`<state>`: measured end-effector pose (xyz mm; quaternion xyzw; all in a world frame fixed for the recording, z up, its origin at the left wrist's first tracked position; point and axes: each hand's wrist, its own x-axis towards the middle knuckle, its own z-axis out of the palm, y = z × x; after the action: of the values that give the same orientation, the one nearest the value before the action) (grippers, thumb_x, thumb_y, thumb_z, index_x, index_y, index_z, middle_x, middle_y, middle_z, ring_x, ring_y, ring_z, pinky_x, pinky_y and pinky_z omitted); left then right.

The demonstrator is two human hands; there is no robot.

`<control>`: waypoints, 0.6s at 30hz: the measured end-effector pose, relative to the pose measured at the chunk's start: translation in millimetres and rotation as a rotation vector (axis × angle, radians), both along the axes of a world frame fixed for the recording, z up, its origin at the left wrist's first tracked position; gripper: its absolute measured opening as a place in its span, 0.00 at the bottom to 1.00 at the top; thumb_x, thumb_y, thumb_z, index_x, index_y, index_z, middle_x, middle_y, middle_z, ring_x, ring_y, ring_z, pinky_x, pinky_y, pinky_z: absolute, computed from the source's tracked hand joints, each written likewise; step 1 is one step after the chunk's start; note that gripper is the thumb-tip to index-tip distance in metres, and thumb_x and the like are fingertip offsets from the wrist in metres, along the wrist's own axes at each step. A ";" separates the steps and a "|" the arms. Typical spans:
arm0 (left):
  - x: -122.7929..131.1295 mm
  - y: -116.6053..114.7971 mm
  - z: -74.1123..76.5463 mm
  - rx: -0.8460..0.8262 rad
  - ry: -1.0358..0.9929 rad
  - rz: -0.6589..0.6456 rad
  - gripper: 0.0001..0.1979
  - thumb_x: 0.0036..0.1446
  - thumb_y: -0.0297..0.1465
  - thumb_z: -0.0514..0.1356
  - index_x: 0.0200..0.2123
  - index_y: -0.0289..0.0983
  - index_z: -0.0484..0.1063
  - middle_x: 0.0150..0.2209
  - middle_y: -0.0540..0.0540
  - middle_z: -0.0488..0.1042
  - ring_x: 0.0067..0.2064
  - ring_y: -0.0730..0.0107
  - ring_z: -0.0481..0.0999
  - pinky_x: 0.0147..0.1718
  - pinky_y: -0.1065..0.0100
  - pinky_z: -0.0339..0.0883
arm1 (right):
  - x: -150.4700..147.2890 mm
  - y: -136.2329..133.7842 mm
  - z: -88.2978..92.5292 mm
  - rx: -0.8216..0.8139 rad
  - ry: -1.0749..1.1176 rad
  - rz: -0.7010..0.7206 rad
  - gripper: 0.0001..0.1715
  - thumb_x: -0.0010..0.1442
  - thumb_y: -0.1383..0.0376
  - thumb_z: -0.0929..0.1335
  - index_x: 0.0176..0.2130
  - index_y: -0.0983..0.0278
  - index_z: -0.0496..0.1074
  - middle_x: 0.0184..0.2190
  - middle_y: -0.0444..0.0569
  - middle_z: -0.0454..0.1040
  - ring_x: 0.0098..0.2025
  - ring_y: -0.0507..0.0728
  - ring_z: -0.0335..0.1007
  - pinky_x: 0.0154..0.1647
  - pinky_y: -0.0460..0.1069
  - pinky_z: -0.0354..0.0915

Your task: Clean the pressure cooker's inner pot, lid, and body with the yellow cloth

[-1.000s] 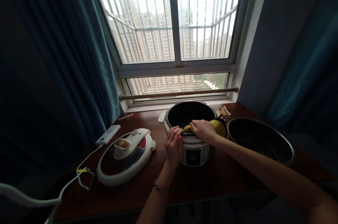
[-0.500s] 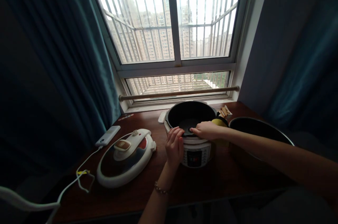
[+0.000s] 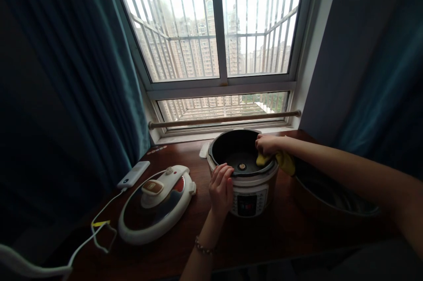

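Observation:
An electric pressure cooker (image 3: 247,201) stands without its lid on the wooden table, its dark inside showing a small round part at the bottom. My left hand (image 3: 220,187) rests on the cooker's front left rim, fingers bent over the edge. At the right side of the rim, my right hand (image 3: 267,143) is closed on a yellow cloth (image 3: 284,162), which hangs partly inside the cooker and partly over its outside. The white-rimmed lid (image 3: 155,204) lies on the table to the left. A large dark pot (image 3: 333,190) is on the right, partly under my right forearm.
A white power bank (image 3: 135,174) with a white cable (image 3: 107,199) lies at the left. The wooden table (image 3: 205,245) meets a window with a horizontal rail (image 3: 224,119). Blue curtains (image 3: 109,73) hang at both sides.
My right hand has moved from the cooker's front rim to its right side, and the yellow cloth now reaches into the cooker. The round part inside has come into view. My left hand remains at the rim.

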<state>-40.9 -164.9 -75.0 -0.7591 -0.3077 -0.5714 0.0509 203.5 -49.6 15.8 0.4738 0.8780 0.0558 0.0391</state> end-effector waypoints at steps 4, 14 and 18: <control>-1.5 0.4 0.2 0.006 0.023 0.014 0.15 0.59 0.25 0.45 0.46 0.36 0.65 0.45 0.41 0.71 0.53 0.61 0.66 0.52 0.53 0.59 | -2.0 22.4 -1.5 0.060 -0.114 0.078 0.06 0.46 0.70 0.68 0.22 0.62 0.74 0.33 0.51 0.74 0.47 0.60 0.61 0.47 0.50 0.58; -3.9 2.0 -2.8 -0.012 0.043 0.006 0.16 0.58 0.23 0.46 0.48 0.36 0.65 0.46 0.41 0.70 0.54 0.60 0.64 0.53 0.52 0.58 | -19.5 47.1 -0.2 0.297 -0.144 0.075 0.21 0.61 0.74 0.53 0.43 0.72 0.70 0.46 0.63 0.65 0.45 0.62 0.61 0.41 0.53 0.59; -3.0 1.1 -2.1 -0.018 0.029 0.018 0.16 0.58 0.24 0.46 0.47 0.36 0.65 0.46 0.41 0.70 0.54 0.60 0.64 0.53 0.52 0.58 | -22.0 56.3 1.6 0.339 -0.122 -0.040 0.22 0.59 0.76 0.52 0.44 0.75 0.68 0.44 0.66 0.64 0.44 0.63 0.62 0.40 0.53 0.59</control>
<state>-43.8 -163.7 -77.1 -0.7650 -0.3191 -0.5568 0.0537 181.5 6.7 17.5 0.4865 0.8425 0.2310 0.0129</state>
